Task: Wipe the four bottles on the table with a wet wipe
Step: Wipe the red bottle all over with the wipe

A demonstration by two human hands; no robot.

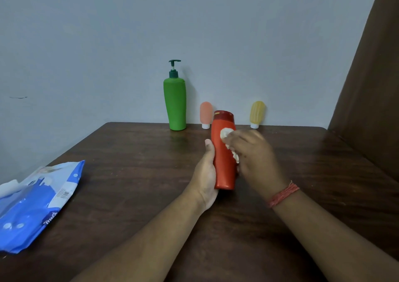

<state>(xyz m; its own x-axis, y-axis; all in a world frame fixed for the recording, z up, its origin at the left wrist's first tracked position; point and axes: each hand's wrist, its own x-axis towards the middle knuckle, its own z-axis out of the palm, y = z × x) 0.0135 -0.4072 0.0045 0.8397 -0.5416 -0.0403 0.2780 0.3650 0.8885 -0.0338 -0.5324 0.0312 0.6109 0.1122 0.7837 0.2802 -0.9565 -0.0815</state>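
Dark brown wooden table [129, 163]: 1 blue plastic wipes pack [36, 206] at left edge. Tall green pump bottle [174, 106], 1 small pink squeeze bottle [206, 114] and 1 small yellow squeeze bottle [257, 113] stand along the wall. Left hand [205, 178] curls round 1 red-capped orange plastic bottle [223, 152], held above the table. Right hand [252, 152] pinches crumpled white wet wipe [225, 133] against the bottle's right side.

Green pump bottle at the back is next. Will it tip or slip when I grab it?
The green pump bottle is tall on a narrow base, so a high push would probably tip it. Its smooth plastic may be slippery against a damp wipe. Grip the body; the thin pump neck looks weaker.
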